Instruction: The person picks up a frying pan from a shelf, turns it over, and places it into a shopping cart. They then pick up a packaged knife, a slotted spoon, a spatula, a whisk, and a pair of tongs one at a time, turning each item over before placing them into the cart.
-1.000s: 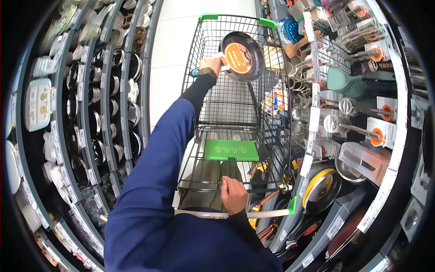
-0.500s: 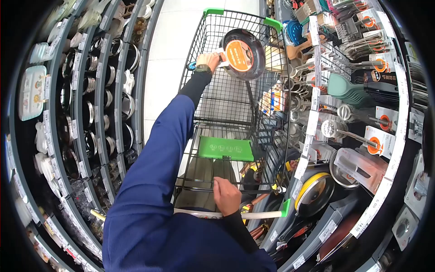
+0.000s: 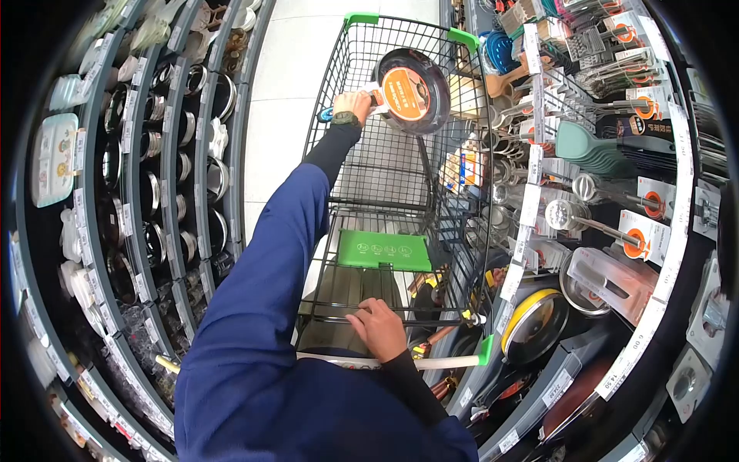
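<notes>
A dark frying pan [image 3: 436,83] with an orange and white label is inside the far part of the wire shopping cart [image 3: 369,146]. My left hand [image 3: 352,105] is closed round the pan's handle, near the cart's left side. Closer to me, my right hand [image 3: 379,327] hangs over the near end of the cart by its handle bar [image 3: 450,363], fingers apart and holding nothing. Between the two hands lies the cart's green flap [image 3: 384,251].
Shelves of bowls and dishes [image 3: 154,192] line the left side. On the right hang kitchen utensils, among them green spatulas [image 3: 585,148]. A yellow-rimmed pan [image 3: 535,326] stands low at the right, close to the cart. Pale floor tiles [image 3: 281,73] show beyond the cart's left side.
My right hand has spread its fingers and shifted slightly left. My left hand and the pan have hardly moved.
</notes>
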Tool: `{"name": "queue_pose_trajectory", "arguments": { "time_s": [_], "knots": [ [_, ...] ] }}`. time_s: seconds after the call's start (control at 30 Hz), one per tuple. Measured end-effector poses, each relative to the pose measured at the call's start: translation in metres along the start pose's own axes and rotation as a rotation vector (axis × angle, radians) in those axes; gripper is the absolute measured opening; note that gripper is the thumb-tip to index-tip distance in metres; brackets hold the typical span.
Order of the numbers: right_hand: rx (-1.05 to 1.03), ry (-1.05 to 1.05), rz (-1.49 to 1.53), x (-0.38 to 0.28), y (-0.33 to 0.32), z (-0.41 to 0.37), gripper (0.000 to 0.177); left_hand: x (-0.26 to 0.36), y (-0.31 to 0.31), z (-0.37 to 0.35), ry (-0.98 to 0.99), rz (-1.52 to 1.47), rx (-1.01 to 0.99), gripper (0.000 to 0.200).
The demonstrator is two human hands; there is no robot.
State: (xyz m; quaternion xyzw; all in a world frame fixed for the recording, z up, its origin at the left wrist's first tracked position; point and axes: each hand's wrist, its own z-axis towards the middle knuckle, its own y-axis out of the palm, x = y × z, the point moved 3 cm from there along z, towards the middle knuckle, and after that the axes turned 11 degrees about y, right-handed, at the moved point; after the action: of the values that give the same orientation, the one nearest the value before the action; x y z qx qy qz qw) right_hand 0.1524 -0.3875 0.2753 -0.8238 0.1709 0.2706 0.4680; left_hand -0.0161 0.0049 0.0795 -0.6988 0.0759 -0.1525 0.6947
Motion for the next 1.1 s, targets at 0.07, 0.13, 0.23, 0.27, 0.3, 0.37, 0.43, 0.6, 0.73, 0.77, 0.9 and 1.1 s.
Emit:
{"name": "queue_pose_trajectory", "arguments": {
  "time_s": [0.07,0.13,0.23,0.27,0.3,0.37,0.43,0.6,0.73,0.77,0.9,1.1],
  "knots": [
    [0.011,0.0,0.01,0.001,-0.001,-0.001,0.024,0.0,0.001,-0.001,0.033,0.002,0.064,0.038],
    [0.017,0.0,0.007,0.0,0.0,-0.002,0.023,0.001,0.003,-0.002,0.003,0.002,0.027,0.038],
    [0.052,0.006,0.026,-0.001,-0.002,-0.001,0.022,0.002,0.002,-0.006,0.001,-0.011,0.044,0.038],
    [0.078,0.015,0.046,-0.001,-0.003,-0.001,0.021,0.002,0.001,-0.007,-0.007,-0.021,0.05,0.038],
    [0.077,0.015,0.048,-0.001,-0.003,-0.001,0.021,0.002,0.004,-0.009,-0.007,-0.02,0.048,0.038],
    [0.108,0.019,0.067,-0.001,-0.005,-0.002,0.019,0.002,0.009,-0.011,-0.049,-0.039,0.037,0.039],
    [0.119,0.021,0.079,-0.001,-0.005,-0.002,0.018,0.003,0.006,-0.014,-0.068,-0.048,0.012,0.04],
    [0.173,0.041,0.147,-0.004,-0.014,-0.003,0.012,0.002,0.003,-0.021,-0.048,-0.034,0.022,0.042],
    [0.255,0.04,0.173,-0.003,-0.016,-0.004,0.012,0.001,-0.007,-0.022,-0.045,-0.041,-0.042,0.04],
    [0.27,0.039,0.17,-0.002,-0.016,-0.005,0.013,0.0,-0.008,-0.023,-0.025,-0.043,-0.052,0.04],
    [0.217,0.063,0.142,-0.002,-0.012,-0.006,0.015,0.008,-0.017,-0.018,0.052,-0.041,-0.032,0.037],
    [0.219,0.06,0.12,-0.004,-0.01,-0.008,0.016,0.011,-0.034,-0.002,0.108,-0.057,0.043,0.036]
  ]
}}
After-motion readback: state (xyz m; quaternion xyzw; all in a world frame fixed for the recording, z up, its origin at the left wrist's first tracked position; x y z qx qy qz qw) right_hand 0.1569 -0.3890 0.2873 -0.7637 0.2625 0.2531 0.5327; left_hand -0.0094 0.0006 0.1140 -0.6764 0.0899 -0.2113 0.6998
